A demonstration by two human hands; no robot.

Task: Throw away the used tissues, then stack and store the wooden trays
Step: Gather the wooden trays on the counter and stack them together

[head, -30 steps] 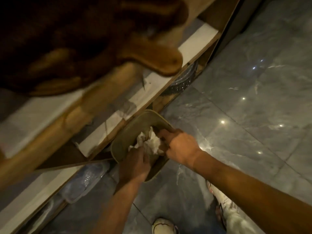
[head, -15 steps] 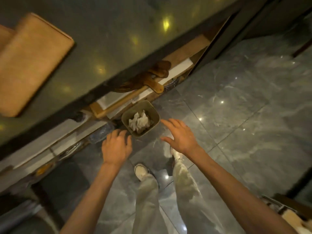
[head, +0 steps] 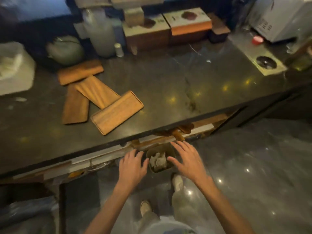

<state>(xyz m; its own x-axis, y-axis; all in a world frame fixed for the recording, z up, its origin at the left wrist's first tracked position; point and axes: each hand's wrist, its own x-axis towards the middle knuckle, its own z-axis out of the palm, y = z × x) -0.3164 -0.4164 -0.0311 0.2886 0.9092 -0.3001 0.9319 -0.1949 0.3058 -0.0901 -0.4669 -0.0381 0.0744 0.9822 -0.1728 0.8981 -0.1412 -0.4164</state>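
Note:
Crumpled white tissues (head: 158, 160) lie inside a small olive bin (head: 170, 150) on the floor below the counter edge. My left hand (head: 132, 167) hovers just left of the bin, fingers spread, empty. My right hand (head: 187, 160) hovers just right of it, also spread and empty. Several flat wooden trays lie scattered on the dark counter (head: 177, 85): the nearest tray (head: 117, 112) at the front, a ribbed tray (head: 97, 92) behind it, another tray (head: 75, 105) to the left, and a tray (head: 80, 71) at the back.
Under the counter an open shelf (head: 200, 128) holds wooden utensils. At the counter's back stand a glass jar (head: 101, 34), a teapot (head: 65, 49), boxes (head: 187, 21), a white appliance (head: 280, 17) and a white bag (head: 13, 68). My shoes (head: 178, 182) stand on the glossy grey floor.
My hands let go of the tissues in the bin and pulled back, opening. The view rose from the shelf and floor up to the counter with the trays.

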